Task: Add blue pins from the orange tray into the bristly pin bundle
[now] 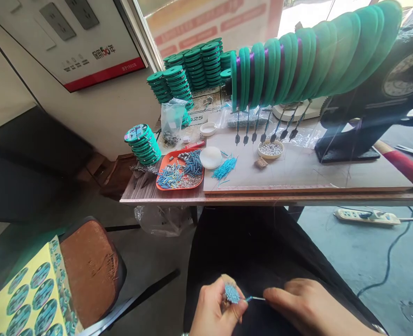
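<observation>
Both hands are low over my lap, in front of the table. My left hand (215, 308) is closed around a small bundle of blue tubes (231, 293), their ends sticking up between thumb and fingers. My right hand (299, 303) pinches a thin wire or needle (257, 298) whose tip meets a single blue tube at the bundle. On the table an orange tray (165, 164) holds more blue tubes and small metal parts. Loose blue tubes (223, 169) lie on the board beside it.
A winding machine holds a row of green spools (297, 60) with threads and weights hanging. Stacks of green spools (192, 67) stand at the back, and another stack (142, 143) by the tray. A bowl of beads (270, 149), a worn stool (91, 270), a sticker sheet (31, 294) and a power strip (363, 215).
</observation>
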